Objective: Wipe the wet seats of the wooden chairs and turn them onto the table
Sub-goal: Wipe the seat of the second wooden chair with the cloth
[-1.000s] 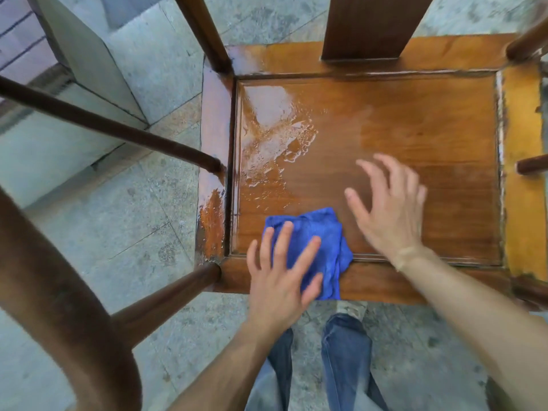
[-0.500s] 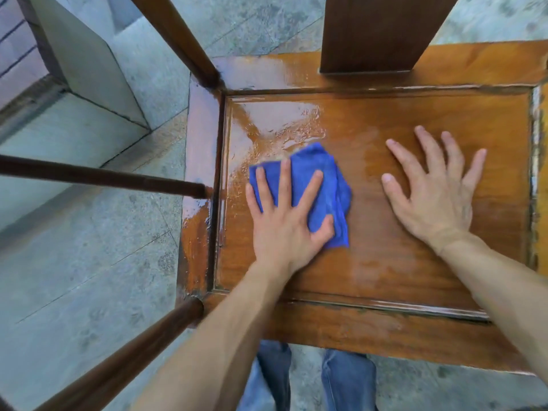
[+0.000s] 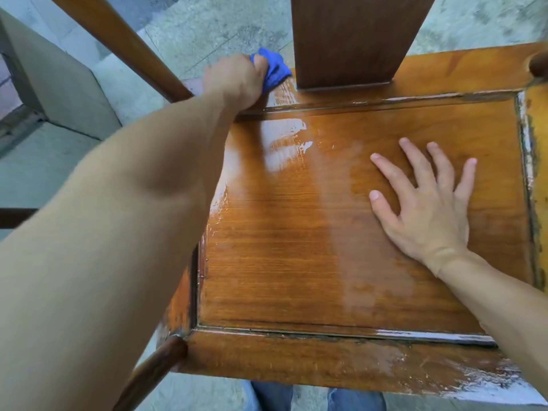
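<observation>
Wooden chair's glossy brown seat (image 3: 341, 247) is drying partway; left hand (image 3: 234, 81) is gripping crumpled blue cloth (image 3: 274, 69) at wet back corner, right hand (image 3: 427, 209) is pressing flat, empty; turning not yet begun.

Seat (image 3: 341, 232): orange-brown wood, fine horizontal grain lines, glossy, pale whitish wet sheen in streaks near the far left of the panel. Seat frame (image 3: 326, 363): same orange-brown, with white-grey patchy marks along the near right edge and yellower wood on the right side. Back slat (image 3: 350, 37): darker reddish brown, faint vertical grain. Round rails (image 3: 118, 40): dark brown, lighter orange highlight along one side. Cloth (image 3: 274, 69): bright blue, plain, no pattern. Floor (image 3: 207, 22): grey-green stone, mottled and speckled. Trousers (image 3: 272, 398): faded blue denim. Wall block (image 3: 59, 84) at left: dull beige-grey.
</observation>
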Available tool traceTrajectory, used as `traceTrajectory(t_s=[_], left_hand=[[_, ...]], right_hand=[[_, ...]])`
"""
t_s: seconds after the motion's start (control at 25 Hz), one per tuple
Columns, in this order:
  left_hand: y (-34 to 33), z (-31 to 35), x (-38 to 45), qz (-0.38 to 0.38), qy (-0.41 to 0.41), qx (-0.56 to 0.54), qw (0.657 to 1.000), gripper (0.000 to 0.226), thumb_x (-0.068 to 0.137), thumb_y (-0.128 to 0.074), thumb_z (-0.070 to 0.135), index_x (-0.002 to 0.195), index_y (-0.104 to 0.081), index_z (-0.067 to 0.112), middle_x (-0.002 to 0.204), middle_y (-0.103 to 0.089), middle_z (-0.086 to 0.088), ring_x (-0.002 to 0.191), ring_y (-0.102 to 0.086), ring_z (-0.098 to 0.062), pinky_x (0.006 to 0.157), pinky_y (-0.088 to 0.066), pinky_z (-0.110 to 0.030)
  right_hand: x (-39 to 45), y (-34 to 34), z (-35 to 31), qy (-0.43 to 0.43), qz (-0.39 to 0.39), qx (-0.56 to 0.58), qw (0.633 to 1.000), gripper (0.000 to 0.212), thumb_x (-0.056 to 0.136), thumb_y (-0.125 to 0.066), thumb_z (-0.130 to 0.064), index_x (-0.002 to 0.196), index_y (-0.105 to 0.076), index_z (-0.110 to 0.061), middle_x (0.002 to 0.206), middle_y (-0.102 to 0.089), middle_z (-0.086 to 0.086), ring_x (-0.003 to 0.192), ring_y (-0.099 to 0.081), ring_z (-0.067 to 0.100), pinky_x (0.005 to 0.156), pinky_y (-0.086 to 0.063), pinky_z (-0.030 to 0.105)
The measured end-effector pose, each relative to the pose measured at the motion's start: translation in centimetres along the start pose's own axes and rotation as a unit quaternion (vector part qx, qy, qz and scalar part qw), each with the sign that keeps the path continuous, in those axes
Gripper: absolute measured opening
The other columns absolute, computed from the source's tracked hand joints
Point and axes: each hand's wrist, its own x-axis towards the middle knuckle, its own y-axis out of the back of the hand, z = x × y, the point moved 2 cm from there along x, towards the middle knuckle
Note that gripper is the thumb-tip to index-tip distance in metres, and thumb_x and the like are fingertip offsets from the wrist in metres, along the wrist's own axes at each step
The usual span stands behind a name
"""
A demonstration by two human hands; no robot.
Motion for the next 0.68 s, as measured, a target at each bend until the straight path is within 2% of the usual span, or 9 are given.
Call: traceTrajectory(t_s=[0.08,0.12,0.2,0.24,0.36,0.48,0.6,0.68], left_hand=[[-1.0,-0.1,-2.8,0.069,-0.047,-0.019,0.996,0.047,0.105,-0.024,0.032,0.137,-0.052,0.012,0.149,-0.049,-0.015,0.142,-0.038,-0.033,0.115,-0.024,-0.045],[-1.7,-0.3,-5.1,0.086,-0.079,-0.036,0.992,0.051,0.104,-0.023,0.032,0.149,-0.040,0.016,0.160,-0.035,-0.008,0.151,-0.024,-0.029,0.121,-0.015,-0.045],[-3.7,-1.5,-11.3,0.068,-0.124,-0.051,0.989,0.058,0.102,-0.019,0.035,0.159,-0.019,0.022,0.169,-0.012,0.000,0.156,-0.005,-0.028,0.126,-0.007,-0.049],[-4.9,-2.3,-15.4,0.055,-0.129,-0.054,0.989,0.060,0.101,-0.017,0.037,0.159,-0.016,0.023,0.169,-0.008,0.000,0.156,-0.002,-0.028,0.125,-0.007,-0.051],[-8.6,-4.2,-29.9,0.026,-0.106,-0.063,0.992,0.060,0.101,-0.020,0.037,0.160,-0.017,0.024,0.169,-0.009,-0.001,0.156,-0.003,-0.027,0.123,-0.014,-0.053],[-11.6,-6.2,-41.7,0.002,-0.133,-0.019,0.991,0.061,0.099,-0.033,0.040,0.158,-0.025,0.026,0.167,-0.018,-0.005,0.152,-0.022,-0.034,0.115,-0.028,-0.056],[-12.9,-7.7,-45.4,0.003,-0.225,0.055,0.973,0.057,0.095,-0.039,0.054,0.150,-0.038,0.039,0.164,-0.026,-0.008,0.143,-0.038,-0.036,0.106,-0.038,-0.054],[-13.8,-7.4,-45.4,-0.001,-0.294,0.095,0.951,0.063,0.090,-0.042,0.066,0.149,-0.037,0.047,0.165,-0.022,-0.008,0.146,-0.032,-0.036,0.104,-0.037,-0.056]], right_hand=[[-0.1,0.0,0.0,-0.003,-0.001,-0.004,1.000,0.055,0.097,-0.034,-0.056,0.151,-0.036,-0.043,0.165,-0.026,0.001,0.153,-0.016,0.034,0.119,-0.003,0.071],[0.0,0.0,0.0,-0.004,-0.002,-0.005,1.000,0.055,0.097,-0.034,-0.056,0.150,-0.036,-0.044,0.165,-0.026,0.001,0.153,-0.016,0.034,0.119,-0.003,0.071],[0.1,0.1,-0.2,-0.005,-0.009,-0.011,1.000,0.055,0.097,-0.034,-0.057,0.150,-0.035,-0.044,0.165,-0.025,0.000,0.153,-0.016,0.033,0.119,-0.003,0.071],[0.1,0.2,-0.3,-0.005,-0.018,-0.012,1.000,0.055,0.097,-0.034,-0.057,0.150,-0.035,-0.044,0.165,-0.025,0.000,0.153,-0.016,0.033,0.119,-0.003,0.070],[-0.3,0.8,0.0,-0.003,-0.032,0.015,0.999,0.055,0.097,-0.034,-0.056,0.151,-0.035,-0.042,0.166,-0.024,0.000,0.154,-0.014,0.032,0.121,-0.002,0.067],[-2.0,1.8,1.8,-0.033,-0.010,0.055,0.998,0.055,0.099,-0.035,-0.050,0.152,-0.035,-0.034,0.164,-0.029,0.003,0.154,-0.016,0.030,0.124,-0.005,0.060],[-4.9,2.0,5.2,-0.062,0.013,0.045,0.997,0.056,0.099,-0.035,-0.047,0.152,-0.038,-0.028,0.163,-0.031,0.005,0.154,-0.018,0.030,0.125,-0.008,0.056],[-5.8,1.7,6.6,-0.040,0.017,0.036,0.998,0.056,0.101,-0.034,-0.046,0.152,-0.040,-0.025,0.164,-0.030,0.005,0.154,-0.019,0.029,0.125,-0.010,0.054]])
